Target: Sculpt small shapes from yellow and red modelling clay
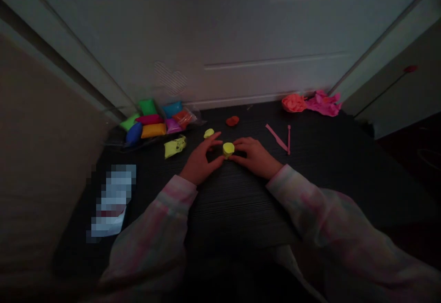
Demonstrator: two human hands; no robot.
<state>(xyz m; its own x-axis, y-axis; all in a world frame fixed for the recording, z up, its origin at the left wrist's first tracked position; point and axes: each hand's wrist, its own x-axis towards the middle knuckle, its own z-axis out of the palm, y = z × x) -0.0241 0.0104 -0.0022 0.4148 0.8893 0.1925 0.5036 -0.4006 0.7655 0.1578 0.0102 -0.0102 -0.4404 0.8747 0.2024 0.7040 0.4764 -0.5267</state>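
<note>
A short, flat-topped yellow piece of modelling clay stands on the dark table between my hands. My right hand pinches it from the right with thumb and fingers. My left hand is on its other side, thumb and fingers spread apart, the thumb tip close to the clay's base; whether it touches is unclear. Just beyond my left fingers lies a smaller yellow clay lump. Left of that hand is a yellow clay packet, crumpled at one end. A red-orange clay lump lies farther back.
Several coloured clay packets sit in clear plastic at the back left. Two pink modelling tools lie to the right. Behind them are an orange crumpled item and a pink one. A lit screen, blurred out, lies at left.
</note>
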